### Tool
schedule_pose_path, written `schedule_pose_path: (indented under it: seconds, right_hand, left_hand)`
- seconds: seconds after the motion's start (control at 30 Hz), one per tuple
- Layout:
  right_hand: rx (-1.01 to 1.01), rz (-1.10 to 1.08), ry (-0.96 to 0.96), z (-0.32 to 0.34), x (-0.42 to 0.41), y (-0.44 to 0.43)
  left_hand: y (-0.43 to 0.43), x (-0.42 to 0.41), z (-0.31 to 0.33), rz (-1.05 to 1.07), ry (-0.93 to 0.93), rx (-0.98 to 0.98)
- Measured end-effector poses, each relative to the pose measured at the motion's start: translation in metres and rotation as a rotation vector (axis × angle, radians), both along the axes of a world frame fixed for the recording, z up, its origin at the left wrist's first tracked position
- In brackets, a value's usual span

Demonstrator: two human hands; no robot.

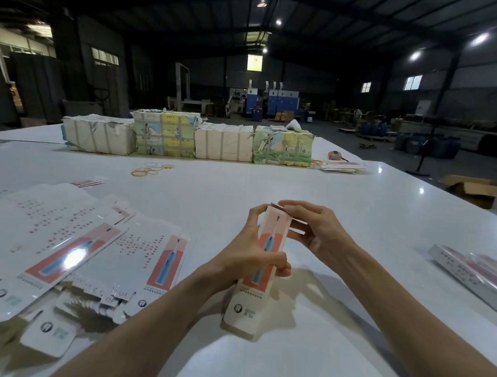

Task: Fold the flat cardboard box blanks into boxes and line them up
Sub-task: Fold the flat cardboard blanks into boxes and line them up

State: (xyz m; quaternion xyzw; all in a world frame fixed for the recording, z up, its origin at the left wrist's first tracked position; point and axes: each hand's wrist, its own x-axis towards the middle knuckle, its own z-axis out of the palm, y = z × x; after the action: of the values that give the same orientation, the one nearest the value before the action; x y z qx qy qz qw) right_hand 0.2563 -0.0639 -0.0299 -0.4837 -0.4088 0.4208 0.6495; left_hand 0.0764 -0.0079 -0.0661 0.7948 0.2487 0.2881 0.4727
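A long narrow toothbrush box (249, 302), white with a coral panel, stands tilted above the white table (360, 204), its lower end near the table surface. My left hand (247, 251) grips its middle, fingers curled round the sides. My right hand (313, 227) pinches the flap at its far top end. A spread pile of flat box blanks (56, 246) lies at the left. Folded boxes (480, 277) lie in a row at the right edge.
Four wrapped paper bundles (185, 137) stand in a line across the far side of the table. Loose rubber bands (149, 169) lie in front of them. A few blanks (342, 166) and a small tape measure (334, 155) sit far right. An open carton (475, 190) is on the floor.
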Motion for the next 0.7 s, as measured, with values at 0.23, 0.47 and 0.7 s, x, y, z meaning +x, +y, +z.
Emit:
schedule_pose_path:
  seconds: [0.23,0.47,0.7]
  right_hand:
    - [0.002,0.006,0.04,-0.004,0.003,0.001]
    - [0.047,0.089,-0.029,-0.001,0.001,-0.001]
    - [0.064,-0.045,-0.285,-0.011,-0.024,0.0]
  left_hand:
    - [0.001,-0.001,-0.001,-0.002,-0.029,0.017]
    - [0.004,-0.002,-0.001,-0.019,-0.078,-0.008]
    - [0.004,0.0,0.001,-0.013,-0.181,-0.176]
